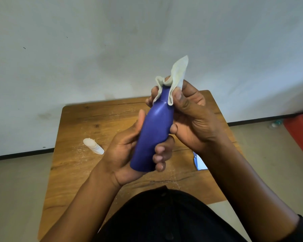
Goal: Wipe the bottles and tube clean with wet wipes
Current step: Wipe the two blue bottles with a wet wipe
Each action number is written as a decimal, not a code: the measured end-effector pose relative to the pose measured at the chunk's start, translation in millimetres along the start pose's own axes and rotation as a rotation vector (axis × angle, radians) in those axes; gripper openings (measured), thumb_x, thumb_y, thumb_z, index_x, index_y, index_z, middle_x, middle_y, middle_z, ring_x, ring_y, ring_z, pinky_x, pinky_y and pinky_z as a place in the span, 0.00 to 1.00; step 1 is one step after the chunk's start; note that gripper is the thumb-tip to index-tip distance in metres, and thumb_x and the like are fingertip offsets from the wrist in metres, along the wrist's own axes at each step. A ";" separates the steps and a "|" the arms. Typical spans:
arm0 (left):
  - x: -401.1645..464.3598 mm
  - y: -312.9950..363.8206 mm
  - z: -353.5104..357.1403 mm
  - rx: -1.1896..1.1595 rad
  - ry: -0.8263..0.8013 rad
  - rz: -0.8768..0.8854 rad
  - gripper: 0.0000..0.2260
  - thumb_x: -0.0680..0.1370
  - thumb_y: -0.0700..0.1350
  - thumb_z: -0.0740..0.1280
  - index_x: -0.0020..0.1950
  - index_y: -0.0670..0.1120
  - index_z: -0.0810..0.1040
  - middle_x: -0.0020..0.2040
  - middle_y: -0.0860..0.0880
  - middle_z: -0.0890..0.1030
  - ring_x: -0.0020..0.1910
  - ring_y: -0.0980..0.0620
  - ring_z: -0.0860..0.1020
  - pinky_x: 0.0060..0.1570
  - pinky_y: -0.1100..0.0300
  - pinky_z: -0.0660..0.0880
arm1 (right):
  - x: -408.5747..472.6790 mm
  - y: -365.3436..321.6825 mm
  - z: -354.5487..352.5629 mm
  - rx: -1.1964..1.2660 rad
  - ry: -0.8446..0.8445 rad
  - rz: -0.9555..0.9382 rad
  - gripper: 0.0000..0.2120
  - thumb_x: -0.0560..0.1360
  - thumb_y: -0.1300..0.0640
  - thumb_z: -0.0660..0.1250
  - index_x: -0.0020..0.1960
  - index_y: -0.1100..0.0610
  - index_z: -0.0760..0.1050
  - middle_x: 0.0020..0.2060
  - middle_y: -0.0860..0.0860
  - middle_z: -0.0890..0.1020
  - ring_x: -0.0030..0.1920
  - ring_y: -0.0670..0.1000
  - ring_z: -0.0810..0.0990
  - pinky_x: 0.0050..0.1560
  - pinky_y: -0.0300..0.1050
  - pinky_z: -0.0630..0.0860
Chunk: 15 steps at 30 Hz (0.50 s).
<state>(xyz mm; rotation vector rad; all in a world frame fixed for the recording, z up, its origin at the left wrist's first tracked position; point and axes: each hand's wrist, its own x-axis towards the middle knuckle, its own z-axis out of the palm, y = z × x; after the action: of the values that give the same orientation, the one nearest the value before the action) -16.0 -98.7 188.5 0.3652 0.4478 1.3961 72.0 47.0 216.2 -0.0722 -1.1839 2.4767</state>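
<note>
A wooden worktop (80, 119) sits under both hands. Above it, the left hand (128, 151) is closed around the lower body of a blue bottle (154, 135), holding it tilted, top pointing away. The right hand (191, 109) is closed on a wipe (177, 75), pinching it around the bottle's cap, with a loose corner sticking up beyond the fingers. Left of the left hand, well apart, a small white tube (94, 145) lies on the worktop. Below the right wrist, a blue-white packet (199, 163) peeks out. To wipe well, twist the wipe around the neck while the left hand holds firm.
</note>
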 end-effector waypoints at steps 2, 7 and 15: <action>-1.2 0.5 -3.5 0.157 0.127 0.093 0.27 0.78 0.62 0.69 0.63 0.39 0.75 0.41 0.43 0.75 0.37 0.50 0.76 0.40 0.56 0.79 | 0.1 1.9 -4.4 -0.054 0.038 0.007 0.12 0.77 0.57 0.67 0.59 0.59 0.81 0.51 0.56 0.83 0.56 0.64 0.71 0.55 0.65 0.56; 3.8 -1.9 -0.9 0.754 0.601 0.356 0.27 0.67 0.58 0.80 0.57 0.43 0.79 0.42 0.44 0.84 0.36 0.46 0.83 0.40 0.49 0.83 | 1.8 7.6 -4.4 -0.123 0.249 0.009 0.22 0.74 0.60 0.70 0.65 0.67 0.75 0.54 0.61 0.84 0.53 0.56 0.83 0.58 0.53 0.78; 11.5 -10.6 -14.7 1.227 0.900 0.408 0.18 0.71 0.68 0.71 0.54 0.60 0.74 0.46 0.53 0.82 0.41 0.45 0.84 0.42 0.40 0.82 | -4.8 16.2 -4.6 -0.237 0.553 -0.020 0.21 0.81 0.44 0.66 0.62 0.59 0.83 0.55 0.62 0.84 0.52 0.61 0.79 0.56 0.60 0.75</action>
<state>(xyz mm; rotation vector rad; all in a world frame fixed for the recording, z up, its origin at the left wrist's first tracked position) -13.1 -89.2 169.6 0.8268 2.0909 1.4784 72.1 39.5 200.4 -0.7511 -1.1996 2.0779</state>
